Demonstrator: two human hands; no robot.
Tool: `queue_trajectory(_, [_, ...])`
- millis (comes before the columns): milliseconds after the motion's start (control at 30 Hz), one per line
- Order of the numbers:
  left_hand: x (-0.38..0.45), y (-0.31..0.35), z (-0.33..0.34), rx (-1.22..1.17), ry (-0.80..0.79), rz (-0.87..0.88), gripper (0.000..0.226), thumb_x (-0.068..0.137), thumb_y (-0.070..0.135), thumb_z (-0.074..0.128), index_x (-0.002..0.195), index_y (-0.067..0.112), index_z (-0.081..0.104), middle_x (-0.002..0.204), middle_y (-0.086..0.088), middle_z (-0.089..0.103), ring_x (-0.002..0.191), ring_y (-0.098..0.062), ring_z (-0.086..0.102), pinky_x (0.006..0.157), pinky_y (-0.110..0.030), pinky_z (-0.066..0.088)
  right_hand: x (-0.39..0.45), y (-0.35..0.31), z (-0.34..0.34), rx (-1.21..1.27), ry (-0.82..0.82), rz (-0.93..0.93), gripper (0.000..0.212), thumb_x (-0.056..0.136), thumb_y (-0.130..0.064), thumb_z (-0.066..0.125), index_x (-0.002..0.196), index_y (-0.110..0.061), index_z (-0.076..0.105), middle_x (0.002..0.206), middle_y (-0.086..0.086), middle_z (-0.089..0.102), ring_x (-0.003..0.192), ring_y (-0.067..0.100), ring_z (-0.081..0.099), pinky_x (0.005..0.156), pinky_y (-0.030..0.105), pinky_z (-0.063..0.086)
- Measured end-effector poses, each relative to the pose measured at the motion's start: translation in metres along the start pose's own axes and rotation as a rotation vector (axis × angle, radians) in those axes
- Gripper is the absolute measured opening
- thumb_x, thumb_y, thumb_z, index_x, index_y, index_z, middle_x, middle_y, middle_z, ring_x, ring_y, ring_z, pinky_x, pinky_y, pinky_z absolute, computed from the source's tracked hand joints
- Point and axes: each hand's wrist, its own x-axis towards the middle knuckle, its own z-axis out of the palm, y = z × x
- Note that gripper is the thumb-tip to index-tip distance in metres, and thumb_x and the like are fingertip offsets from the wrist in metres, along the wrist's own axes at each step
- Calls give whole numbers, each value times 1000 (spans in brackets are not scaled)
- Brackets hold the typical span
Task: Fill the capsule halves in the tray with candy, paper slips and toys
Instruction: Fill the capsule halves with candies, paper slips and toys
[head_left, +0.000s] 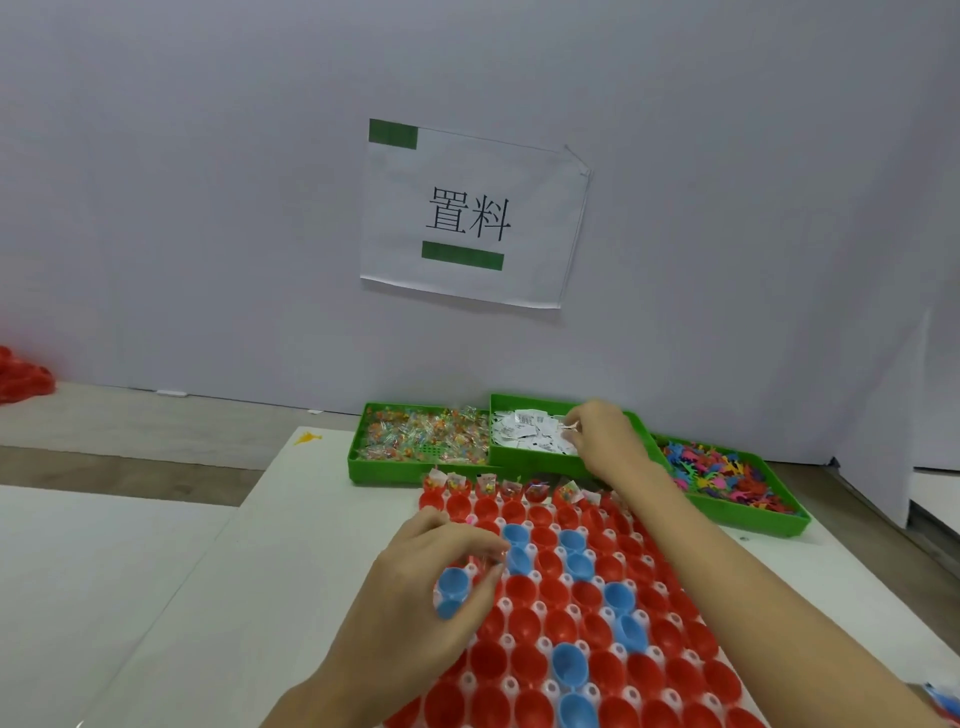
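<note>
Over the middle green bin (540, 457), a paper slip (567, 427) is pinched by the right hand (605, 441). Nearer, the left hand (415, 582) is held over the capsule tray (571, 613), fingers (478, 545) loosely curled, seemingly around small candy.

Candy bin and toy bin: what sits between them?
The green paper-slip bin sits between the candy bin and toy bin, with the right hand reaching into it, in the head view.

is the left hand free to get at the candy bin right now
Probably yes: the left hand hovers over the tray's left edge, and nothing stands between it and the candy bin just beyond.
</note>
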Motion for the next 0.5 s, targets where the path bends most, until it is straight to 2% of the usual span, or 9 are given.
queue_trajectory(100, [1, 1, -1, -6, 28, 38, 17, 89, 31, 72, 106, 33, 74, 99, 29, 62, 93, -6, 62, 76, -19, 54, 13, 5, 8, 25, -94, 97, 35, 90, -28, 76, 105, 4, 74, 111, 18, 75, 94, 25, 72, 90, 37, 58])
queue_trajectory(167, [2, 4, -1, -6, 31, 56, 19, 90, 38, 65, 106, 34, 73, 99, 31, 62, 93, -4, 61, 76, -17, 53, 18, 5, 11, 54, -95, 108, 25, 87, -24, 79, 99, -2, 77, 112, 14, 75, 87, 18, 68, 89, 34, 58])
queue_trajectory(300, [0, 4, 2, -11, 32, 42, 19, 90, 37, 65, 107, 32, 74, 99, 27, 65, 96, -6, 61, 76, -19, 53, 21, 7, 14, 92, -85, 142, 12, 86, -15, 80, 93, -6, 78, 108, 11, 75, 76, 9, 61, 79, 27, 54])
queue_trajectory(367, [-1, 4, 1, -9, 26, 31, 19, 90, 37, 64, 106, 31, 74, 98, 26, 65, 96, -6, 61, 76, -19, 53, 22, 7, 14, 110, -93, 162, 13, 86, -15, 80, 93, -5, 77, 108, 12, 75, 81, 13, 64, 82, 28, 55])
queue_trajectory(500, [0, 5, 0, -5, 13, 5, 19, 90, 33, 67, 106, 28, 76, 96, 24, 67, 97, -6, 60, 78, -16, 52, 23, 6, 13, 157, -118, 221, 27, 87, -19, 80, 104, 0, 75, 114, 16, 73, 105, 25, 68, 94, 36, 55])
